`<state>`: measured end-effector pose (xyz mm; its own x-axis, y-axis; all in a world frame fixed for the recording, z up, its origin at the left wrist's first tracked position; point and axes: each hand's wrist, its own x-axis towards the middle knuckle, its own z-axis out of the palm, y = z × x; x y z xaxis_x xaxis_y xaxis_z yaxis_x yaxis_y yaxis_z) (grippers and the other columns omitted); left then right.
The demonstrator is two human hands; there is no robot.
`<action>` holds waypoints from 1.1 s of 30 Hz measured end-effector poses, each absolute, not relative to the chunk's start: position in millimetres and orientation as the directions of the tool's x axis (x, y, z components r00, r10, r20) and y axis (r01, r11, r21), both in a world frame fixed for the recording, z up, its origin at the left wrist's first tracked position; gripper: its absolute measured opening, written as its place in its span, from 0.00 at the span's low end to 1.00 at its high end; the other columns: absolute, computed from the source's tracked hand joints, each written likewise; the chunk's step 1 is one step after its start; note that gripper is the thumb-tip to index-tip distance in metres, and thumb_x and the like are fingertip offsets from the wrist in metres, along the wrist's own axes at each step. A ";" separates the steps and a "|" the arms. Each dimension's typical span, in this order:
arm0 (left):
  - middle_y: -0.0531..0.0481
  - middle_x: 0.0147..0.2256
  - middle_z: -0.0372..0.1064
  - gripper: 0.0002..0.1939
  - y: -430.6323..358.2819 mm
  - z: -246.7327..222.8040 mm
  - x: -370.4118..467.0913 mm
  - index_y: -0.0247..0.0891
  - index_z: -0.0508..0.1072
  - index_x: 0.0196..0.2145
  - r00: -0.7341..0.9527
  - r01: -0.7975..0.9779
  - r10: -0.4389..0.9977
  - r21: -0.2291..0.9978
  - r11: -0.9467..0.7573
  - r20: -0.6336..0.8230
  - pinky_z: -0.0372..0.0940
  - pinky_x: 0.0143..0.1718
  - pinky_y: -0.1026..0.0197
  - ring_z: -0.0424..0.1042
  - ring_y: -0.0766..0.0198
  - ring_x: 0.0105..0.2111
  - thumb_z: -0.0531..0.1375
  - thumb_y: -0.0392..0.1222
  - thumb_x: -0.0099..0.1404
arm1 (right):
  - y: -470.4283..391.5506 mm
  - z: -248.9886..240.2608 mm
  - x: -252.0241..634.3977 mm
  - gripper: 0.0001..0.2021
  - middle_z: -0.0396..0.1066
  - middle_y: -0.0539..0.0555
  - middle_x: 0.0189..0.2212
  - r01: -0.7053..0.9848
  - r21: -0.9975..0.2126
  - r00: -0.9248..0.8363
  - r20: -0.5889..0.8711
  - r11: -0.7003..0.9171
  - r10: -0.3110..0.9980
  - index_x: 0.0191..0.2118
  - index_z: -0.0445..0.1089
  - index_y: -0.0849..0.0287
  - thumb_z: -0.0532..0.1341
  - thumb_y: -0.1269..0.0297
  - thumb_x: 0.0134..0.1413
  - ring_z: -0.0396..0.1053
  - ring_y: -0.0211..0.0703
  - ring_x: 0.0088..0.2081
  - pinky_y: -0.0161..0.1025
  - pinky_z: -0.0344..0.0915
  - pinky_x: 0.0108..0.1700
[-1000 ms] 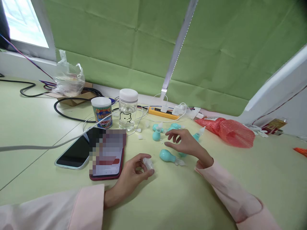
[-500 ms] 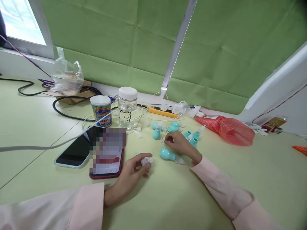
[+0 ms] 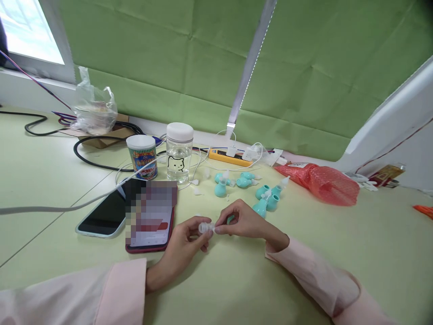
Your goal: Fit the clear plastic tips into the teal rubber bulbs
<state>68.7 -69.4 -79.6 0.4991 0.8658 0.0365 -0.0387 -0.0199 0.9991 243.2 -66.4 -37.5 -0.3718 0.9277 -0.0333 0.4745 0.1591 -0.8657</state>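
Between the thumb and fingers of my left hand (image 3: 189,235) is a small clear plastic piece (image 3: 204,227), lying sideways. The fingertips of my right hand (image 3: 238,220) are pinched at the right end of that piece; what they hold is too small to make out. Under my right hand a bit of a teal bulb (image 3: 230,219) shows, mostly hidden. Several teal bulbs with clear tips, one of them a standing bulb (image 3: 220,188), are spread behind and to the right of my right hand. A small clear tip (image 3: 197,192) lies left of them.
Two phones, one dark (image 3: 104,215) and one red-edged (image 3: 171,225), lie at the left. Behind them stand a patterned can (image 3: 145,163) and a water bottle (image 3: 179,158). Cables and a yellow power strip (image 3: 230,158) run along the back. Red bubble wrap (image 3: 321,184) lies at the right.
My right hand has moved left and toward me, from the table near the bulbs to the clear piece in my left hand. It now covers most of the nearest teal bulb.
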 end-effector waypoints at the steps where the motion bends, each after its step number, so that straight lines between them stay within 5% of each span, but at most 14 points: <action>1: 0.55 0.19 0.64 0.12 -69.2 -79.4 68.9 0.32 0.67 0.37 0.494 -0.039 0.869 0.999 -0.020 0.036 0.61 0.23 0.66 0.64 0.68 0.20 0.58 0.41 0.57 | -65.6 -38.5 243.1 0.07 0.70 0.52 0.20 0.448 -0.885 -0.358 -0.049 0.126 0.932 0.25 0.73 0.64 0.64 0.65 0.38 0.61 0.31 0.19 0.29 0.61 0.20; 15: 0.54 0.22 0.66 0.10 -70.1 -75.3 68.4 0.34 0.70 0.35 0.494 -0.077 0.868 0.997 -0.017 0.053 0.61 0.23 0.66 0.64 0.68 0.21 0.58 0.42 0.56 | -64.6 -44.8 238.3 0.15 0.67 0.50 0.18 0.239 -0.965 -0.326 -0.181 -0.104 0.928 0.27 0.69 0.66 0.66 0.58 0.33 0.64 0.33 0.17 0.32 0.66 0.19; 27: 0.52 0.22 0.64 0.11 -69.7 -77.1 67.1 0.33 0.69 0.34 0.520 -0.172 0.850 0.985 0.002 0.089 0.62 0.21 0.65 0.63 0.67 0.21 0.58 0.44 0.57 | -71.8 -43.5 232.4 0.12 0.66 0.48 0.14 0.258 -0.964 -0.309 -0.026 0.058 0.951 0.24 0.69 0.65 0.65 0.60 0.36 0.61 0.30 0.13 0.29 0.60 0.16; 33: 0.51 0.23 0.65 0.09 -69.7 -74.8 65.5 0.34 0.66 0.33 0.542 -0.238 0.838 0.967 0.088 0.057 0.64 0.23 0.63 0.64 0.65 0.23 0.58 0.42 0.57 | -68.2 -42.3 233.9 0.15 0.63 0.47 0.14 0.219 -0.976 -0.331 -0.087 -0.014 0.940 0.25 0.71 0.66 0.66 0.57 0.35 0.56 0.27 0.13 0.27 0.56 0.14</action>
<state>65.5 -69.7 -74.8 0.5423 0.8383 0.0567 -0.2380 0.0885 0.9672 233.9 -68.2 -42.3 -0.3308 0.9396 -0.0874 0.2188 -0.0137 -0.9757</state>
